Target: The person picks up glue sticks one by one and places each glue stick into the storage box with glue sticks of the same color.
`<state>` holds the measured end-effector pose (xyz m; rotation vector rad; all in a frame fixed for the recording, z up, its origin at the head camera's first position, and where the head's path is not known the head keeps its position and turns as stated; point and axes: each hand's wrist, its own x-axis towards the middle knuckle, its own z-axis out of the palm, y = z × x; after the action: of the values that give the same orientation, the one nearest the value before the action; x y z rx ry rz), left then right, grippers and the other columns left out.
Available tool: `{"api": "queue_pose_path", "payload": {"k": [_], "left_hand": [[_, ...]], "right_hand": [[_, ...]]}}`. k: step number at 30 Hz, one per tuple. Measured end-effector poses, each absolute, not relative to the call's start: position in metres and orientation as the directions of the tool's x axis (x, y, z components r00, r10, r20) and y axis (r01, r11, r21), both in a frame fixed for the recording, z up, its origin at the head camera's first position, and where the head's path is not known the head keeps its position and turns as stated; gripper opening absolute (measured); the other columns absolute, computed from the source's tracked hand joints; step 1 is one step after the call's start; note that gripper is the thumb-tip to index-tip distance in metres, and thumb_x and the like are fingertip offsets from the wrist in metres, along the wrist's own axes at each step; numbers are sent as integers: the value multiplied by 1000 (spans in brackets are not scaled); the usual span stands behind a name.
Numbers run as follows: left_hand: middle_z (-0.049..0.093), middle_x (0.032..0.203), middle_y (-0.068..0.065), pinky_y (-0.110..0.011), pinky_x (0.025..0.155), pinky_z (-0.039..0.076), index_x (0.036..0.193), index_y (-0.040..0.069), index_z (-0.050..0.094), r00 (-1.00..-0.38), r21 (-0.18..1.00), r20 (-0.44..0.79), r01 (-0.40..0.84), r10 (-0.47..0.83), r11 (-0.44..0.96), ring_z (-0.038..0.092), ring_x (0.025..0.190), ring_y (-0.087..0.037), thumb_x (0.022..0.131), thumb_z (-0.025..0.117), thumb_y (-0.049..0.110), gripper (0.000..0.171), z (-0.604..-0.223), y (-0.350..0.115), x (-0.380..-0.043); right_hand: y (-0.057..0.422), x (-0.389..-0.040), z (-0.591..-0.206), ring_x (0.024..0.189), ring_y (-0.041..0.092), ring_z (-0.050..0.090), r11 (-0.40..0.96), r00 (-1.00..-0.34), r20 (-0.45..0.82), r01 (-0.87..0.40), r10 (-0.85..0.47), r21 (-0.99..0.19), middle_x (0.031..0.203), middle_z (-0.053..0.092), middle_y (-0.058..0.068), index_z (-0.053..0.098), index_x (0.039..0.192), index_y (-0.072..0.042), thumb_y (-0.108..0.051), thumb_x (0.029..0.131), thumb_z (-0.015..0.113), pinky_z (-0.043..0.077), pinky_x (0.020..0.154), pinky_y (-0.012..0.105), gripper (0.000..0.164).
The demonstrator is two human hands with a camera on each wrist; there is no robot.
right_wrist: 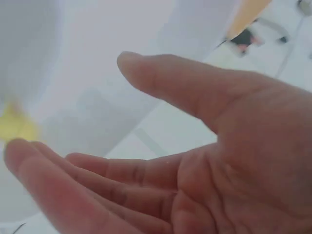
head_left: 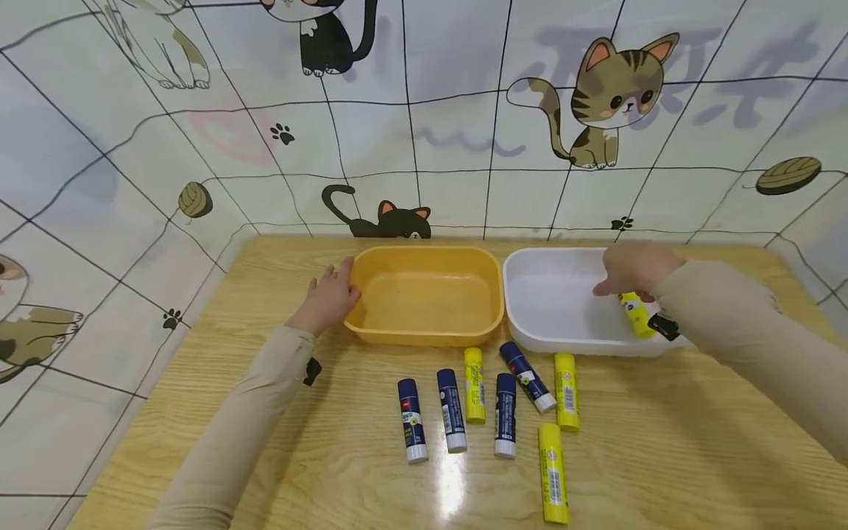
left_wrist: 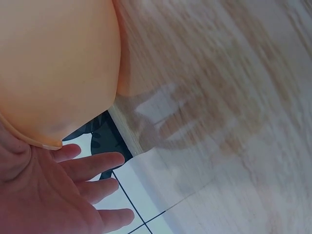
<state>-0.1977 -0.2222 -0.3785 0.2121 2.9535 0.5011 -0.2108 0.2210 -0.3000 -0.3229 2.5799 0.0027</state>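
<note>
My left hand (head_left: 326, 300) rests at the left rim of a yellow plastic basin (head_left: 427, 340). In the left wrist view its fingers (left_wrist: 92, 167) stretch out loosely beside the basin wall. Over the right part of a white basin (head_left: 550, 294) is my right hand (head_left: 637, 269). The right wrist view shows its thumb (right_wrist: 165, 78) spread away from the fingers, with nothing between them. A yellow glue stick (head_left: 637, 316) lies inside the white basin just below this hand, partly hidden by it; that stick is a blur past the fingertips in the right wrist view.
In front of the basins, several glue sticks lie on the wooden table (head_left: 318, 456): dark blue ones with white ends, such as this blue glue stick (head_left: 412, 421), and yellow ones, such as this yellow glue stick (head_left: 553, 475). A cat-patterned cloth (head_left: 457, 140) rises behind the table.
</note>
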Motion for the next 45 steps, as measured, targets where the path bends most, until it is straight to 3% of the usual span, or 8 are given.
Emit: {"api": "queue_pose_path", "payload": {"k": [6, 11, 21, 26, 35, 45], "left_hand": [[41, 140, -32, -66, 106, 13, 148, -4, 21, -983, 335, -99, 114, 155, 935, 24, 137, -48, 95, 38, 15, 58, -373, -223, -199], [40, 141, -33, -66, 107, 12, 148, -4, 21, -982, 333, -107, 111, 155, 936, 23, 138, -47, 96, 36, 15, 58, -373, -223, -199], [38, 143, -33, -66, 107, 12, 149, -3, 20, -981, 325, -123, 104, 151, 940, 21, 138, -47, 96, 36, 15, 58, -372, -221, -200], [38, 143, -32, -65, 107, 11, 149, -3, 19, -980, 317, -130, 99, 147, 943, 21, 139, -46, 97, 36, 16, 59, -372, -221, -200], [39, 142, -33, -65, 107, 12, 149, -3, 18, -981, 314, -134, 94, 143, 945, 22, 138, -47, 96, 35, 17, 59, -374, -221, -200], [37, 143, -33, -66, 107, 10, 149, -2, 18, -979, 319, -150, 84, 138, 944, 20, 139, -47, 96, 34, 17, 58, -375, -221, -199]], "right_hand": [[207, -174, -294, 56, 20, 46, 928, -892, -270, -372, -363, -19, 62, 48, 3, 54, 74, -3, -28, 84, 72, 38, 49, 32, 33], [205, -149, -298, 48, 19, 43, 911, -909, -87, -411, -407, 26, 56, 44, 3, 50, 75, -2, -23, 81, 76, 37, 40, 32, 34], [204, -107, -303, 39, 14, 31, 850, -820, 241, -524, -519, 49, 51, 34, -3, 44, 75, -6, -16, 73, 83, 26, 36, 30, 41], [205, -89, -309, 41, 11, 34, 855, -834, 220, -518, -505, 2, 54, 42, -5, 50, 80, -6, -17, 73, 83, 26, 36, 28, 36], [196, -73, -344, 54, 9, 46, 871, -879, 0, -473, -477, -131, 65, 52, -6, 58, 87, -9, -22, 79, 79, 38, 46, 25, 26], [194, -71, -363, 52, 9, 38, 883, -907, -38, -399, -420, -246, 63, 44, -6, 54, 80, -12, -24, 84, 74, 33, 45, 25, 24]]}}
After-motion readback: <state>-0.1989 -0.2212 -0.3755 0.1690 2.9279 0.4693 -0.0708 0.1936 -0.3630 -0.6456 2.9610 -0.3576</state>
